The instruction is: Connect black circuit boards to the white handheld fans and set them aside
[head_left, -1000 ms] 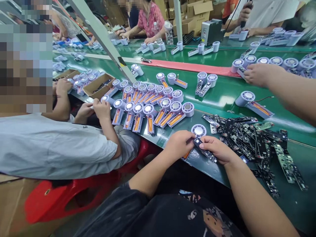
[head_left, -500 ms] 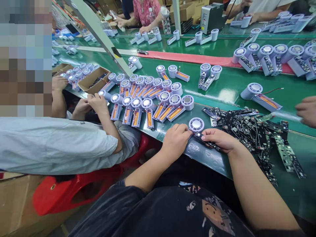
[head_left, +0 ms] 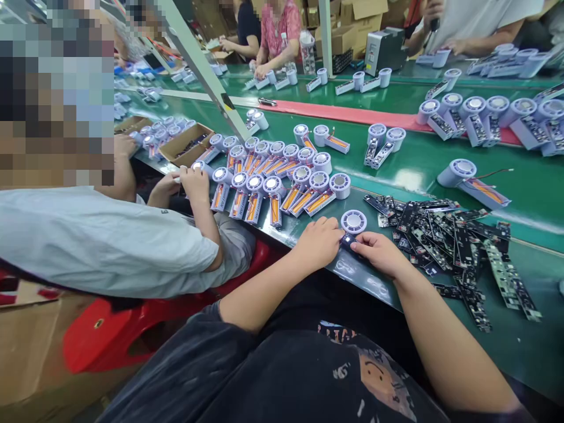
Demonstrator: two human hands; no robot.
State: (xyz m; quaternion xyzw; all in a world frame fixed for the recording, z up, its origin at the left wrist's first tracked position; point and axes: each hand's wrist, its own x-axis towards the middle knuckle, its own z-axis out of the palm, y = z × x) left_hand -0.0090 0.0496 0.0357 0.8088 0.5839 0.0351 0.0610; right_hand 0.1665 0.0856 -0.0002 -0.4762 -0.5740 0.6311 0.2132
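Right below the round head of a lilac handheld fan, both hands come close together at the table's edge. My right hand is closed on a narrow black circuit board; only its far end shows past the thumb. My left hand has its fingers pinched together at that same end, touching or nearly touching the board. What sits between the left fingertips is hidden. The fan's handle is covered by the hands and cannot be made out.
A heap of black circuit boards lies to my right. Rows of lilac fans with orange-lined open handles stand to the left, beside a co-worker's hands. One fan with a loose wire lies beyond the heap. A slanted metal post rises ahead.
My right hand has moved slightly left with the circuit board, closer to my left hand, and covers more of it. The co-worker's hand at the far right has left the view.
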